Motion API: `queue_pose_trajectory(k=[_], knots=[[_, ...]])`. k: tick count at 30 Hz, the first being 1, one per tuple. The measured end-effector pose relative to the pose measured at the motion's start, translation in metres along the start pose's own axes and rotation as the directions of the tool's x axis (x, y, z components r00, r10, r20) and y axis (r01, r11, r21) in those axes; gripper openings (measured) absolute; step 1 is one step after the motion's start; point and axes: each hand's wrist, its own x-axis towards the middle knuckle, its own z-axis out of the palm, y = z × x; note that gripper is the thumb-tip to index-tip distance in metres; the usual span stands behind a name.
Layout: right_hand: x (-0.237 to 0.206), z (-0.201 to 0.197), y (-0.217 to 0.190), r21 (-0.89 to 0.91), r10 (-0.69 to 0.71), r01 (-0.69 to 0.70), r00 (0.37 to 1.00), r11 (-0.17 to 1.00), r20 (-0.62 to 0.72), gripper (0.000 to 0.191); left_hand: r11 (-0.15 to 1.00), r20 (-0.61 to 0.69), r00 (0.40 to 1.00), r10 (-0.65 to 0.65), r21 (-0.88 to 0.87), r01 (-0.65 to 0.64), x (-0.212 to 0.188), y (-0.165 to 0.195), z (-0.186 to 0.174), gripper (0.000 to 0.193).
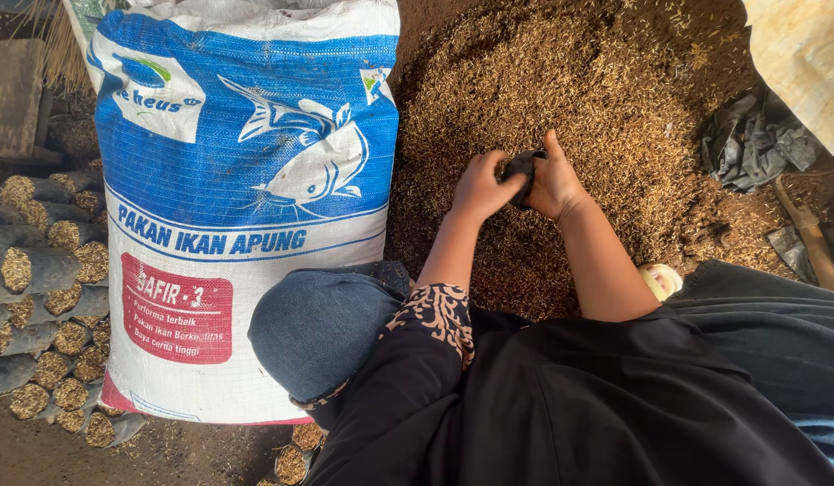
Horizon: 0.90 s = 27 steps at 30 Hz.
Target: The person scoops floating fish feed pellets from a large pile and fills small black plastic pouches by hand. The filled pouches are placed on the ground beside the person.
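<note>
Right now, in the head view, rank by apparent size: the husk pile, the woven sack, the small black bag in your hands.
1. husk pile, though it looks close to the sack
2. woven sack, nearer the camera, so unsure
3. small black bag, clearly smallest

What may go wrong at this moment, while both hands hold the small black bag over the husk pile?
1. The small black bag is pinched between the left hand and the right hand; if its mouth folds shut, husk may spill back onto the husk pile.
2. The large blue and white sack stands close beside the left arm; an elbow could perhaps push it onto the filled black bags stacked behind.
</note>
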Motion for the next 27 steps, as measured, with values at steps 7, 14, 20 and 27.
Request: queue_pose_trajectory(k=[7, 14, 20, 27], knots=[[0.019, -0.008, -0.005, -0.103, -0.053, 0.061, 0.995, 0.993, 0.082, 0.097, 0.982, -0.127, 0.987, 0.098, 0.174, -0.075, 0.016, 0.006, 0.023, 0.031], [0.015, -0.028, 0.029, -0.665, -0.579, 0.377, 0.809, 0.644, -0.102, 0.043, 0.995, -0.418, 0.908, 0.000, 0.089, 0.041, 0.073, -0.020, -0.016, 0.022], [-0.008, -0.037, 0.136, -0.701, -0.080, 0.483, 0.792, -0.525, 0.605, 0.082, 1.000, -0.456, 0.890, -0.001, -0.003, -0.001, 0.088, -0.038, -0.012, 0.026], [0.040, -0.051, 0.145, -0.648, -0.047, 0.334, 0.866, -0.685, 0.497, 0.058, 0.997, -0.465, 0.885, -0.014, -0.073, -0.022, 0.098, -0.055, 0.003, 0.025]])
